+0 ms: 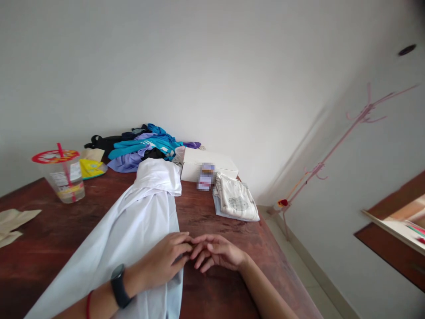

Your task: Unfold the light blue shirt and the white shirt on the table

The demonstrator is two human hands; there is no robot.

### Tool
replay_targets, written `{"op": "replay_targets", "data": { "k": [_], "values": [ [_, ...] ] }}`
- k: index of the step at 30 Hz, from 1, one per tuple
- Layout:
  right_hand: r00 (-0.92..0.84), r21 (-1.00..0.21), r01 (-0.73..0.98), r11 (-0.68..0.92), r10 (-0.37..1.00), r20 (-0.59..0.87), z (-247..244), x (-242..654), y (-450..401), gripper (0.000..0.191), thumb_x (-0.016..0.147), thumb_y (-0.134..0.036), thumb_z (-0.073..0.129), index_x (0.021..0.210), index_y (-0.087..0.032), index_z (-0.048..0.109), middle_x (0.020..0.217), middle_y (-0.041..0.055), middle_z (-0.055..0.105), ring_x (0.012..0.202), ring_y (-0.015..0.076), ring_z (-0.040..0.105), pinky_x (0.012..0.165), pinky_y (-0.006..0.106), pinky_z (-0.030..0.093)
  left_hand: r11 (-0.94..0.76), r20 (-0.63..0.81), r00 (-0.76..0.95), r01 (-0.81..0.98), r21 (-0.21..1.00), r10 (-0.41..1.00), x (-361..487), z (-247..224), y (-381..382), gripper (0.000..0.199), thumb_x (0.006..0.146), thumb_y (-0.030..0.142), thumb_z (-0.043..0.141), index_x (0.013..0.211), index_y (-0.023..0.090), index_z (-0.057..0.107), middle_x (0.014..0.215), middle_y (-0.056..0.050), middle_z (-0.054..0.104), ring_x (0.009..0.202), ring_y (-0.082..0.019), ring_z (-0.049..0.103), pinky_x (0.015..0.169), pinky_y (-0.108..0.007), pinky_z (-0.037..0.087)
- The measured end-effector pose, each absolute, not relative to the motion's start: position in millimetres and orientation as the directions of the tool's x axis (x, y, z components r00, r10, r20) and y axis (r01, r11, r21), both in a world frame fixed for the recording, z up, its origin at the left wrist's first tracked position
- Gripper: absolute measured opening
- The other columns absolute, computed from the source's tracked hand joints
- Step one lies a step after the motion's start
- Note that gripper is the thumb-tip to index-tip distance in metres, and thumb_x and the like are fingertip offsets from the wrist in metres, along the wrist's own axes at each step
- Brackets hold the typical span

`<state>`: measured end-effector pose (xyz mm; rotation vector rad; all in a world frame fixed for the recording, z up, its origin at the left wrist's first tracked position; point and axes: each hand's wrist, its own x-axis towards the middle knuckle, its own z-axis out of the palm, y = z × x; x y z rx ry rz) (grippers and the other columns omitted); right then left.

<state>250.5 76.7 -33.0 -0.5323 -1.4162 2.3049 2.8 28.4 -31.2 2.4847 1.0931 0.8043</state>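
Observation:
A long white garment (pixel 133 221) lies stretched over the wooden table, its upper part folded over and its near end running out of view. My left hand (pixel 166 257), with a dark watch and a red band on its arm, rests on the garment's right edge. Its fingers are loosely bent and apart, and nothing shows in them. Just right of it, my right hand (pixel 219 252) hovers above the bare wood, fingers spread. The fingertips of both hands meet or nearly meet; I cannot tell if they touch.
Behind lies a heap of blue, purple and black clothes (pixel 146 144). A white box (pixel 209 159) and folded clothes (pixel 237 197) sit right of the garment. A plastic cup (pixel 66 177) with a straw stands left on the table (pixel 219 297). A pink coat rack (pixel 338 141) stands beyond.

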Motion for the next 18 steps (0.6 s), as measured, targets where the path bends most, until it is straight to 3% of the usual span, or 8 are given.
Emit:
{"op": "replay_targets", "data": {
  "k": [6,13,18],
  "values": [
    [-0.778,-0.892,-0.144,-0.429,0.606,-0.166,-42,246,77,0.049,0.091,-0.042,0.073,0.13,-0.015,0.062,0.104,0.0137,0.073,0.089,0.023,0.076,0.071,0.032,0.061,-0.685,0.403,0.562,0.501,0.529,0.722,2,-24,23,0.025,0.092,0.008,0.058,0.105,0.024,0.074,0.115,-0.004,0.073,0.113,-0.022,0.066,0.103,-0.035,0.051],
    [-0.703,-0.869,-0.188,-0.457,0.681,-0.206,-44,246,79,0.053,0.088,-0.046,0.076,0.128,-0.014,0.061,0.102,0.0131,0.075,0.085,0.0221,0.076,0.071,0.033,0.06,-0.685,0.41,0.553,0.523,0.508,0.726,1,-29,26,0.023,0.095,0.013,0.057,0.106,0.023,0.074,0.117,-0.006,0.072,0.114,-0.023,0.064,0.103,-0.036,0.05],
    [-0.609,-0.897,-0.217,-0.384,0.772,-0.183,-42,243,70,0.054,0.084,-0.05,0.079,0.121,-0.015,0.063,0.096,0.0106,0.075,0.079,0.019,0.074,0.07,0.031,0.059,-0.673,0.382,0.566,0.501,0.544,0.73,1,-30,28,0.022,0.096,0.017,0.057,0.105,0.025,0.075,0.115,-0.004,0.07,0.108,-0.02,0.065,0.1,-0.033,0.05]
  ]
}}
